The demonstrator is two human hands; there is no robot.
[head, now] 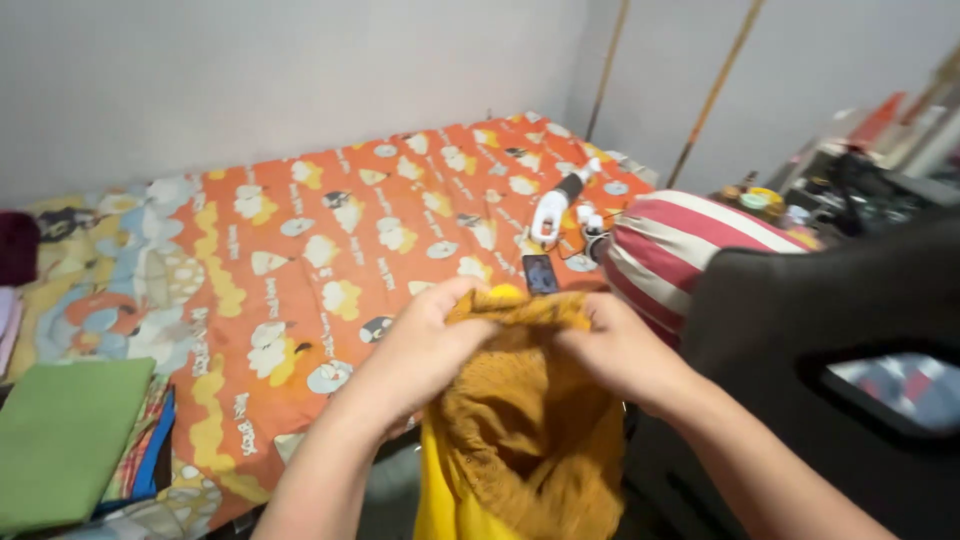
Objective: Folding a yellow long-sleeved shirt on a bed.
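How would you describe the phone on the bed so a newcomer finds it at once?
Start at the orange patterned bedsheet. Near its right edge, beside the red-and-white striped pillow, lies the phone, just beyond the mustard garment. It is the only small, dark, flat rectangle there.

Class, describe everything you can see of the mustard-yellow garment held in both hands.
The garment is mustard-yellow, with an open, lacy knit outer layer and a smoother, brighter yellow layer showing at its lower left. It hangs crumpled and bunched, its top edge gathered between the left hand and right hand, each in a closed grip. It is held up in front of the bed's orange patterned sheet.
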